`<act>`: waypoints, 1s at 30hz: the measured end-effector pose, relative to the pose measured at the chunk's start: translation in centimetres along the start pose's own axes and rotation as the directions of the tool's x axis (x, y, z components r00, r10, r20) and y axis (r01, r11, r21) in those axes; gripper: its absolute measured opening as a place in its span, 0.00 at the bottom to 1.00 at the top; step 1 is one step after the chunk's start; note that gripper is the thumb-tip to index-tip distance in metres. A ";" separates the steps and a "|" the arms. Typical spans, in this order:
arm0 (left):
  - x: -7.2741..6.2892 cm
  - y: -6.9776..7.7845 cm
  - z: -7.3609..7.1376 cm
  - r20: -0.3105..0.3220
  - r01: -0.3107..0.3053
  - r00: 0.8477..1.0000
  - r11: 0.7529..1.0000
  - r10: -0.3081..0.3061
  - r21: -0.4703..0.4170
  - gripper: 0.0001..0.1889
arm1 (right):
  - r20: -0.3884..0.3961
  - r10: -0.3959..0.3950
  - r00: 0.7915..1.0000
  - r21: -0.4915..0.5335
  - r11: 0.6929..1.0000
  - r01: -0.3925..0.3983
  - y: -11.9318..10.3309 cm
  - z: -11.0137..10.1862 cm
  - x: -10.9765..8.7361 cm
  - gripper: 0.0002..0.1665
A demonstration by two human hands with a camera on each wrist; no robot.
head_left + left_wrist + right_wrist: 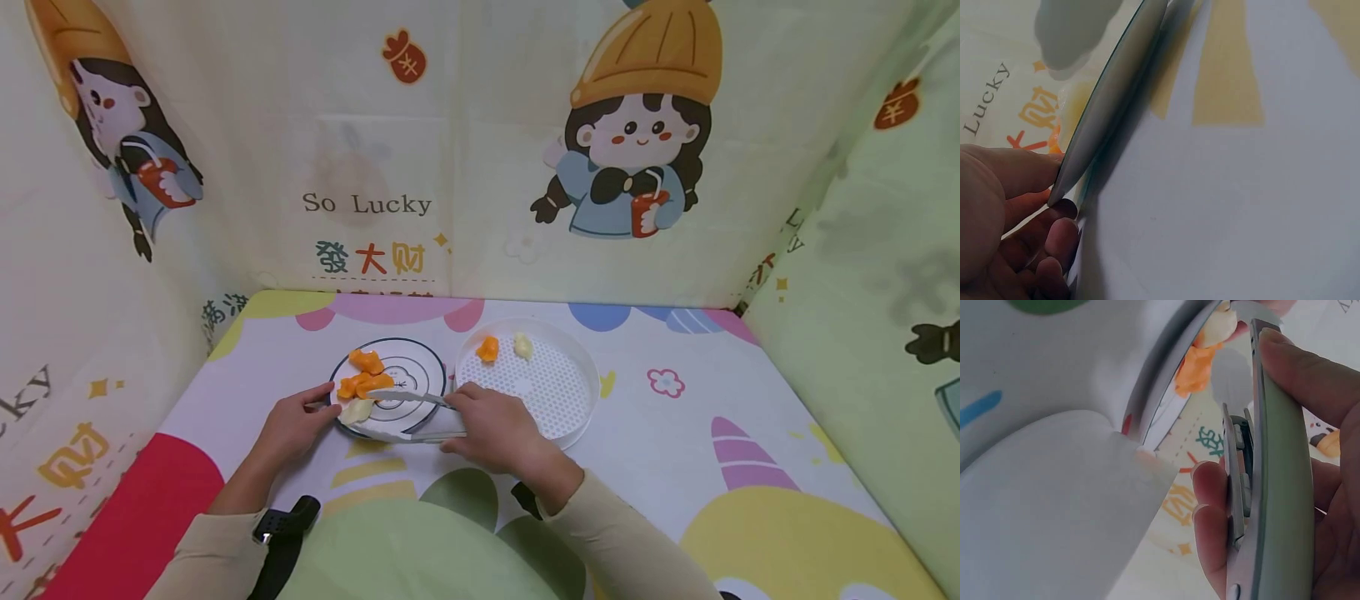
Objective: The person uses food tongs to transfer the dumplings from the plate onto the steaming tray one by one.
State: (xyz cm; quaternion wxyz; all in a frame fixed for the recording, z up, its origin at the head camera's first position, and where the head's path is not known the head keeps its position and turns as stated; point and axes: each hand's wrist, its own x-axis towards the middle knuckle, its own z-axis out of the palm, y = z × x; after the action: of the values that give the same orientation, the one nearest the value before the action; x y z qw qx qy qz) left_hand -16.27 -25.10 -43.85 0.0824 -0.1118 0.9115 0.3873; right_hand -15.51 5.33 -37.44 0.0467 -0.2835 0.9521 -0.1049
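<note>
A round white plate with a dark rim line bears several orange dumpling-like pieces and a pale one. My left hand pinches the plate's left edge; in the left wrist view the thumb lies over the rim, with fingers below. In my right hand are tongs with a pale green handle and pale tips. Those tips are spread over the plate, one near the orange pieces, the other near the pale piece. Whether they touch the pale piece, I cannot tell.
Just right of the plate stands a shallow round white tray with a perforated bottom. It holds one orange piece and one pale piece. A patterned cloth covers the table, and printed curtains hang around it.
</note>
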 end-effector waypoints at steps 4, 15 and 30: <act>-0.1 0.0 0.0 -0.004 -0.001 1.000 1.000 0.001 -0.001 0.32 | 0.004 -0.003 1.000 -0.032 0.999 0.003 -0.3 0.1 0.2 0.36; -0.1 0.1 0.0 -0.009 0.008 1.000 1.000 -0.008 -0.010 0.32 | 0.015 -0.016 1.000 -0.080 0.997 0.017 -0.6 0.4 1.0 0.35; -0.3 0.2 -0.1 0.008 0.011 1.000 0.999 -0.010 -0.031 0.32 | 0.018 -0.002 1.000 -0.082 0.997 0.003 -0.4 0.0 0.7 0.31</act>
State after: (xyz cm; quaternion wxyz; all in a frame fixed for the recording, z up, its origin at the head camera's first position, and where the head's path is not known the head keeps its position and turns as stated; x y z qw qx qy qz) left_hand -16.08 -24.95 -43.59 0.0862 -0.1164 0.9045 0.4012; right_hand -15.85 4.64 -37.39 0.0436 -0.2872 0.9548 -0.0633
